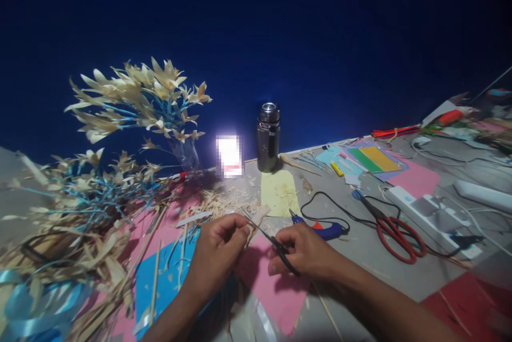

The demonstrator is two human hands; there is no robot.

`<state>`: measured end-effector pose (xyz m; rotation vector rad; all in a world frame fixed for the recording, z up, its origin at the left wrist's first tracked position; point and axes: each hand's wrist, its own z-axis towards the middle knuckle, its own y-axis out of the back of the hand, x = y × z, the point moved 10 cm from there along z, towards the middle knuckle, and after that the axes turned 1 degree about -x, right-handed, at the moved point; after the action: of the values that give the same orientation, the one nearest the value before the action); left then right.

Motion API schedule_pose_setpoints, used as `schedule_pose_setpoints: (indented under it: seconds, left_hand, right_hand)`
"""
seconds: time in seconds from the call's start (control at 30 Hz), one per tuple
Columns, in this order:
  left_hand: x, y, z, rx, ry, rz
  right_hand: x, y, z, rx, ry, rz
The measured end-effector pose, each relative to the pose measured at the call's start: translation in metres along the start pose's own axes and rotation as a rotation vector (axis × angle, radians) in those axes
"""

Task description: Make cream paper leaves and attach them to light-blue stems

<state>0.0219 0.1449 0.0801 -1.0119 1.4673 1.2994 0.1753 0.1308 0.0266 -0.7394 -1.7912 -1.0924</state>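
In the middle of the view my right hand grips small dark-handled scissors, their thin blades pointing up and left. The blade tips reach the fingertips of my left hand, which is closed in a pinch. A pale piece of dried husk shows just beyond those fingers; whether they hold it is hard to make out. Beneath both hands lies a pink sheet. A blue glue gun with an orange trigger rests just past my right hand, on a yellow sheet's near corner.
Dried-husk flowers on blue stems stand at the left. A dark thermos stands at the back, beside a bright pixelated patch. Red-handled scissors, a white power strip and cords lie right. Husk scraps litter the table.
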Motion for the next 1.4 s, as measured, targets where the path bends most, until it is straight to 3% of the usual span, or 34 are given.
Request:
schedule_pose_setpoints:
  seconds: [0.23, 0.47, 0.77, 1.2, 1.4]
  left_hand:
    - [0.002, 0.0, 0.002, 0.012, 0.057, -0.049]
    - [0.005, 0.022, 0.013, -0.045, 0.007, -0.091]
    - [0.013, -0.006, 0.013, 0.151, 0.08, -0.025]
    - [0.015, -0.008, 0.013, 0.18, 0.106, -0.081]
    - [0.014, -0.001, 0.016, 0.104, 0.074, -0.063]
  right_hand:
    - [-0.007, -0.002, 0.0, -0.007, -0.04, -0.001]
    - [-0.003, -0.001, -0.001, -0.026, -0.027, -0.256]
    - [0.002, -0.006, -0.004, 0.001, -0.019, -0.523]
    - [0.0, -0.007, -0.001, 0.026, 0.022, -0.481]
    - [-0.008, -0.006, 0.0, 0.024, 0.041, -0.549]
